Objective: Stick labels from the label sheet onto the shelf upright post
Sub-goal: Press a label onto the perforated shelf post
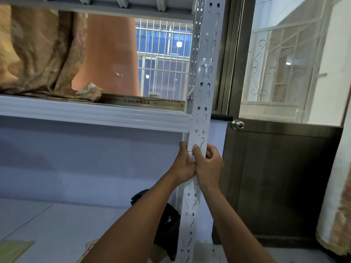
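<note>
left hand (185, 165) and right hand (208, 166) both gripped the post (204, 73) just under the shelf beam (95, 112), thumbs squishing what looked like one label (191, 154); no other labels visible on it

Our left hand (185, 165) and right hand (208, 166), touching, grip the white slotted shelf upright post (204, 73) below the shelf beam (95, 112).
</note>
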